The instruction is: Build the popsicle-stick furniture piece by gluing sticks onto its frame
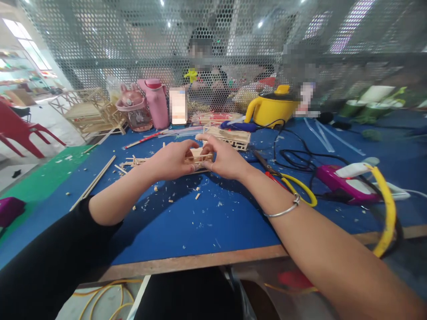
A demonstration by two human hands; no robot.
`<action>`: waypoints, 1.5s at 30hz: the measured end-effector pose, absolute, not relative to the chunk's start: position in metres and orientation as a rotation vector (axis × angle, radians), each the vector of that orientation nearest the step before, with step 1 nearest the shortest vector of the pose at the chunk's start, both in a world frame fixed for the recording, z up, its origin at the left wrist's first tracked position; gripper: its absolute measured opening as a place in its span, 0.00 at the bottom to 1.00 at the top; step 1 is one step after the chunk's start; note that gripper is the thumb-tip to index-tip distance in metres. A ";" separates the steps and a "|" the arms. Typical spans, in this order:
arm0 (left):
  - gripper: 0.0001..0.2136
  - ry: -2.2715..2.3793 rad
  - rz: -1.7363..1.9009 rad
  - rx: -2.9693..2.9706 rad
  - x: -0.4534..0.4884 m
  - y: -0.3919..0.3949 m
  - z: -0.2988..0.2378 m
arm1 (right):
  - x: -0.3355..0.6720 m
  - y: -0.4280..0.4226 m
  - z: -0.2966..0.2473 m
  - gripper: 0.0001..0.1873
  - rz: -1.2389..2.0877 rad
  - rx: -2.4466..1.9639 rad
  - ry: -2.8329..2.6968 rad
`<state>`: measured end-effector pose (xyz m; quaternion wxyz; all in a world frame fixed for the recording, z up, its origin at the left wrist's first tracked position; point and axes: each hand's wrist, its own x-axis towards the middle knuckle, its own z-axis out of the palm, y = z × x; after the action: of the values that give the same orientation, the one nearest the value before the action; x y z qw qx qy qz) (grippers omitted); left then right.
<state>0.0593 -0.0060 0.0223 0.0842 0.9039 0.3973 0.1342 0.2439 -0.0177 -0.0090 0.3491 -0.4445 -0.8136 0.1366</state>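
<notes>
Counter (187, 235): blue top strewn with wood chips (198, 196), below a mesh screen (133, 53) spanning the upper frame.
Small wooden piece (202, 156): centre of frame, between both hands; whether lifted, I can't tell.
Left hand (175, 160): grip pinching its left end.
Right hand (227, 158): grip pinching its right end, probably so both sides steady it.
Thin sticks (96, 178): left of frame, perhaps aside to free elbow room.
Second wooden piece (233, 137): just behind the right hand.
Obstacles: black cord (296, 151) and scissors (290, 177) crowd the right forearm.

Pale tan stick model (200, 152), blue tabletop (187, 226)
</notes>
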 end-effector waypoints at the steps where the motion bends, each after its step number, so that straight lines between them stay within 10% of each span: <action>1: 0.26 1.195 0.438 2.687 0.060 -0.006 0.021 | 0.243 -0.018 -0.009 0.33 0.340 -1.151 -2.115; 14: 0.27 1.289 0.528 2.727 0.064 -0.005 0.013 | 0.253 -0.021 -0.007 0.47 0.325 -1.126 -2.160; 45: 0.34 1.329 0.493 2.703 0.069 -0.012 0.015 | 0.250 -0.016 -0.012 0.44 0.326 -1.115 -2.126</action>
<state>0.0692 -0.0117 0.0148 0.0448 0.8847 0.4350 0.1614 0.2500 -0.0164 -0.0119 0.3519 -0.4310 -0.8213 0.1258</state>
